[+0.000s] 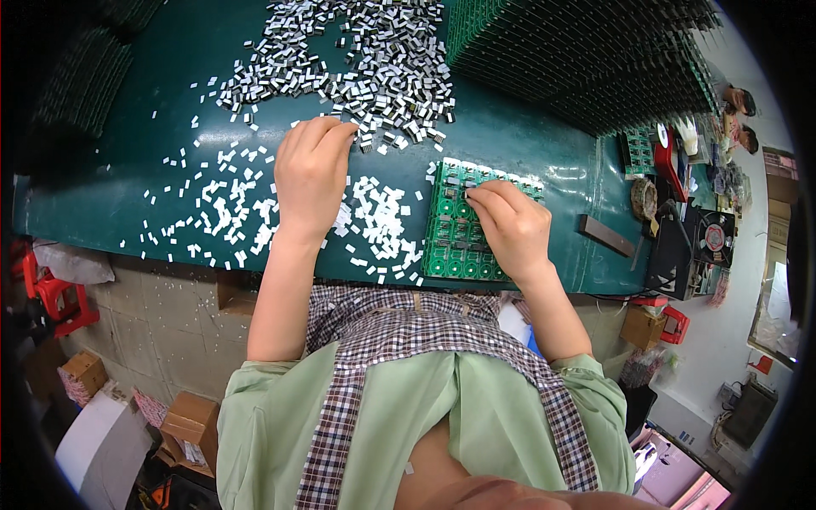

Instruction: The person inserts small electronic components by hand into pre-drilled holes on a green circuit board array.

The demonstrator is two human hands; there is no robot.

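Observation:
My left hand [313,174] is at the near edge of a heap of small black pin components with white tops [374,85]. Its thumb and fingers are pinched together, and whatever lies between them is hidden. Over a green circuit board panel [450,269] at the front right, my right hand [514,223] has its fingertips closed near the upper left part of the panel. A tiny pale spot shows at those fingertips, too small to name. Rows of dark components and round marks cover the panel. Small white paper pieces [382,217] lie scattered between and left of my hands.
Tall stacks of circuit boards [586,59] stand at the back right, with another stack [81,81] at far left. A dark bar [605,235] lies right of the panel on the green table [127,200]. A tape roll [643,198] and a black fan unit [693,246] are farther right.

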